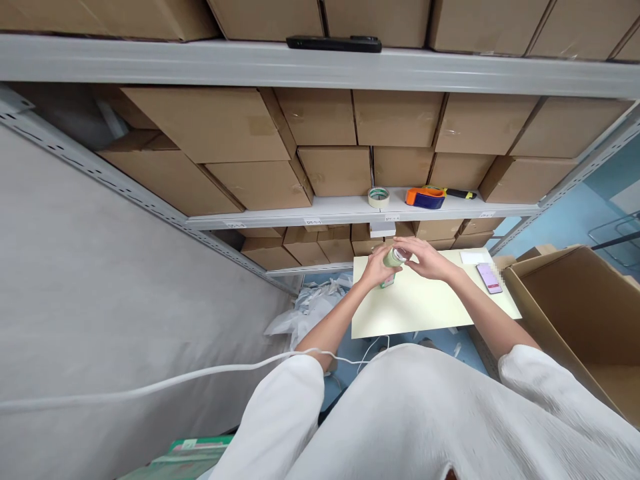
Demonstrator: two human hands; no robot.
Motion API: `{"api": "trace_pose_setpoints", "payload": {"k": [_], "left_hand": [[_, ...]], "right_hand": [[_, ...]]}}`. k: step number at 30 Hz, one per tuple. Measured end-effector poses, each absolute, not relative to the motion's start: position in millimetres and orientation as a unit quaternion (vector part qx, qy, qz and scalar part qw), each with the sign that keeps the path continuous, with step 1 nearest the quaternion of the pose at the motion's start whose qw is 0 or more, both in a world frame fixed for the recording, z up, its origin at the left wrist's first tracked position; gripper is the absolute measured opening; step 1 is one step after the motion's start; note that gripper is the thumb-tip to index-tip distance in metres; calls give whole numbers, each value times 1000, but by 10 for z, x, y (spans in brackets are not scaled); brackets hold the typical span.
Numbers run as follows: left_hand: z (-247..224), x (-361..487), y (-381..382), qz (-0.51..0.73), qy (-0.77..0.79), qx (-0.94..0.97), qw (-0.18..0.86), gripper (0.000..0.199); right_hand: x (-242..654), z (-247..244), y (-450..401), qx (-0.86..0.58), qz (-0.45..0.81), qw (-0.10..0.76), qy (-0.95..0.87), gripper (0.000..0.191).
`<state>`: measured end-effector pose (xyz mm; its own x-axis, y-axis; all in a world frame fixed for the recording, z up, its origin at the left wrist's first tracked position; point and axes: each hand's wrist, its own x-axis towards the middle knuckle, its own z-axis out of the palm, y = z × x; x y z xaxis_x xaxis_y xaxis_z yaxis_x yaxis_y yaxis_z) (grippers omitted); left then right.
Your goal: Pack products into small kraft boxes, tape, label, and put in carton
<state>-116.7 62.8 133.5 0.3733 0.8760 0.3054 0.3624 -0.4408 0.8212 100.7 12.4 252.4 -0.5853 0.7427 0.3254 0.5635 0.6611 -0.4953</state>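
Over the pale table (425, 308), my left hand (376, 268) is closed around a small light-green cylindrical container (393, 259). Its round, shiny end tilts up toward me. My right hand (424, 258) is at that upper end, with fingers and thumb bent around the rim; whether a separate lid is between them I cannot make out. Just under the container, a small green-and-white item (388, 281) shows in part, mostly hidden by my left hand.
A phone (489, 278) and a white card (473, 257) lie on the table's right side. A large open cardboard box (565, 293) stands to the right. Ahead, shelves hold cartons, a tape roll (379, 197) and an orange-and-blue tool (425, 197). A white cable (190, 373) crosses at left.
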Motion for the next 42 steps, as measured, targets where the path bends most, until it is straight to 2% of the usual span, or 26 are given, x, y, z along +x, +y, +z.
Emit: {"api": "trace_pose_setpoints", "payload": {"k": [6, 11, 16, 19, 24, 31, 36, 42], "left_hand": [[1322, -1174, 623, 386, 387, 765, 340, 71], [1367, -1162, 610, 390, 390, 763, 337, 63], [1365, -1172, 625, 396, 426, 736, 346, 68], [1357, -1163, 635, 402, 442, 724, 345, 70], [1358, -1139, 642, 398, 433, 734, 341, 70], [1309, -1166, 609, 402, 448, 719, 347, 69], [1334, -1137, 595, 397, 433, 728, 353, 72], [1275, -1150, 588, 385, 447, 731, 343, 75]], "right_hand": [[956, 2547, 140, -415, 134, 219, -873, 58], [891, 2595, 81, -478, 93, 197, -851, 71], [889, 2642, 54, -521, 87, 178, -830, 56], [894, 2612, 81, -543, 76, 200, -812, 52], [894, 2517, 115, -462, 129, 262, -838, 55], [943, 2513, 85, -549, 119, 245, -790, 45], [923, 2476, 70, -449, 115, 254, -849, 59], [918, 2544, 63, -529, 77, 219, -816, 55]]}}
